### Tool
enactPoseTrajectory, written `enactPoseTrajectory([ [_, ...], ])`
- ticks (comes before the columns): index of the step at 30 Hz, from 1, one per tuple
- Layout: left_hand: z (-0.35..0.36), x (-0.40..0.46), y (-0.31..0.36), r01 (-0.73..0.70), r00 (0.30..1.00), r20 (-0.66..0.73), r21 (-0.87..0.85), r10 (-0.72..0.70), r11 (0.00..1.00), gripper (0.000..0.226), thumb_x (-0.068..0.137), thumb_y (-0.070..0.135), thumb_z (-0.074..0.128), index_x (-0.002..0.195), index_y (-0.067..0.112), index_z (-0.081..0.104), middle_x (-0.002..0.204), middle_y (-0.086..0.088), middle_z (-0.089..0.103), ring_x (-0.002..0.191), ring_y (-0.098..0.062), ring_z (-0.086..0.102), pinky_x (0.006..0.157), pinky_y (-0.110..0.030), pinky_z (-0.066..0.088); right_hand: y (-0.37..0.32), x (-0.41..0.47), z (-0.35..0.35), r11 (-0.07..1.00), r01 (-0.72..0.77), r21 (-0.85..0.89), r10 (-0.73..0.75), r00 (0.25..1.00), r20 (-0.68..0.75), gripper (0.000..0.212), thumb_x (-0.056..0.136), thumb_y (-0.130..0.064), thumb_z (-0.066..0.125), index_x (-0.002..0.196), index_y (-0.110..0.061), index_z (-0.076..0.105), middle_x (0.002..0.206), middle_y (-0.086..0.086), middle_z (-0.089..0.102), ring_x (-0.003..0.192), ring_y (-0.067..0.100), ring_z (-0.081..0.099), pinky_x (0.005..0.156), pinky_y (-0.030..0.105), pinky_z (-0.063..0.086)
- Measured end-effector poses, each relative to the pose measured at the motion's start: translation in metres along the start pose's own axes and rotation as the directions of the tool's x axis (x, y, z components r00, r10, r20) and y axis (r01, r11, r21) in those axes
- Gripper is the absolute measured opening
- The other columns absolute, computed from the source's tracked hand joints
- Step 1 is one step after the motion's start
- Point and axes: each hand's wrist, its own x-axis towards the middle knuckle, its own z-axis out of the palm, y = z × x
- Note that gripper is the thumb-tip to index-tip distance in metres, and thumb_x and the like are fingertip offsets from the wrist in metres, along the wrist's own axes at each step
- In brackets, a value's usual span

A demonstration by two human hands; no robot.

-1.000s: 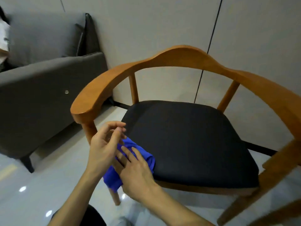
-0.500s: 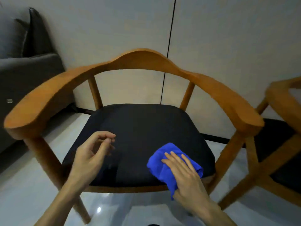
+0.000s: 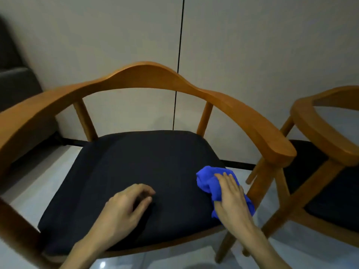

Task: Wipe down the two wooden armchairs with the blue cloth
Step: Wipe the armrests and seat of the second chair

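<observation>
Your right hand (image 3: pixel 232 199) lies flat on the crumpled blue cloth (image 3: pixel 208 181) at 4 o'clock on the wooden armchair's black seat (image 3: pixel 136 167), while your left hand (image 3: pixel 120 212) hangs loosely curled, holding nothing.

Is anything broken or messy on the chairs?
Nothing stands out. The near armchair looks whole, the right hand presses the bunched blue cloth on its dark seat, and the second armchair stands upright beside it.
</observation>
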Motion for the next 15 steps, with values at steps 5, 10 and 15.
enactPoseTrajectory([
  [5, -0.004, 0.021, -0.002, -0.004, 1.0, -0.015, -0.127, 0.002, 0.992, 0.015, 0.093, 0.026, 0.061, 0.101, 0.038, 0.064, 0.097, 0.023, 0.067, 0.09, -0.001, 0.065, 0.074, -0.023, 0.054, -0.01, 0.06, -0.009, 0.998, 0.019, 0.054, -0.019, 1.0, 0.005, 0.04, 0.092, -0.014, 0.055, 0.131, -0.013, 0.049, 0.134, 0.006, 0.052, 0.129, 0.025, 0.046, 0.108, 0.048, 0.037],
  [10, -0.006, 0.048, -0.006, -0.001, 1.0, -0.027, -0.209, -0.004, 0.978, 0.016, 0.093, 0.026, 0.061, 0.102, 0.039, 0.064, 0.094, 0.017, 0.069, 0.086, -0.007, 0.068, 0.072, -0.026, 0.055, -0.024, 0.119, 0.001, 1.0, 0.011, 0.024, -0.011, 1.0, -0.001, 0.023, 0.088, -0.011, 0.052, 0.11, -0.015, 0.056, 0.113, 0.004, 0.06, 0.108, 0.024, 0.056, 0.093, 0.046, 0.049],
  [15, -0.007, 0.084, -0.01, 0.01, 1.0, 0.013, -0.264, -0.007, 0.965, 0.017, 0.094, 0.028, 0.058, 0.106, 0.04, 0.062, 0.097, 0.014, 0.068, 0.089, -0.008, 0.067, 0.075, -0.031, 0.057, -0.036, 0.166, 0.016, 1.0, -0.003, 0.029, 0.003, 1.0, -0.008, 0.028, 0.083, -0.01, 0.055, 0.109, -0.02, 0.058, 0.114, 0.003, 0.06, 0.109, 0.025, 0.054, 0.095, 0.049, 0.046],
])
